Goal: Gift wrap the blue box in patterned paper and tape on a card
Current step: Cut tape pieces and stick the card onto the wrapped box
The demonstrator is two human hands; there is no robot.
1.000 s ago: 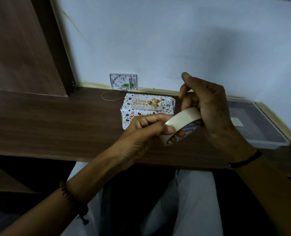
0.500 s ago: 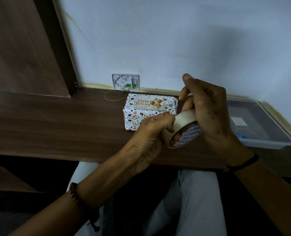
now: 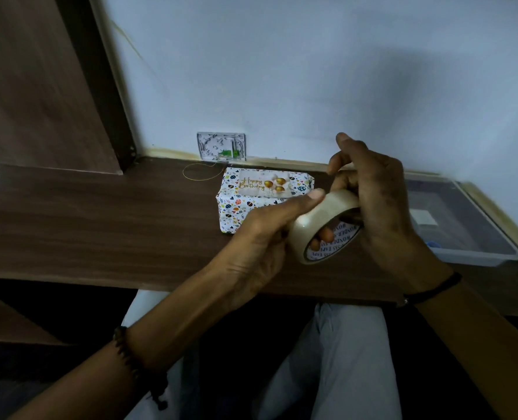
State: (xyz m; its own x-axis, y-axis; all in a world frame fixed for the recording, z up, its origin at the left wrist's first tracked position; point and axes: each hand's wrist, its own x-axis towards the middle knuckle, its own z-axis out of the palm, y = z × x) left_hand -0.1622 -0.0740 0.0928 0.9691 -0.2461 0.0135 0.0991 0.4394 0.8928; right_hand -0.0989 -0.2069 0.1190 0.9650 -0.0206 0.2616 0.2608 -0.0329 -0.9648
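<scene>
Wooden desk (image 3: pixel 100 225) bears the wrapped box (image 3: pixel 236 207) near the wall, with a card (image 3: pixel 263 184) on its top. Just in front, the left hand (image 3: pixel 257 241) grips the tape roll (image 3: pixel 318 219), thumb outside and fingertips inside the core. The right hand (image 3: pixel 379 207) curls round its far edge.

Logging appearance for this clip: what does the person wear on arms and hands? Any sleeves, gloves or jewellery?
No gloves, and no sleeves in view: both forearms are bare. Behind the left hand, the wrist carries a dark beaded bracelet with a short end hanging off it. Behind the right hand, the wrist carries a thin black band. No rings can be made out in this dim light.
</scene>
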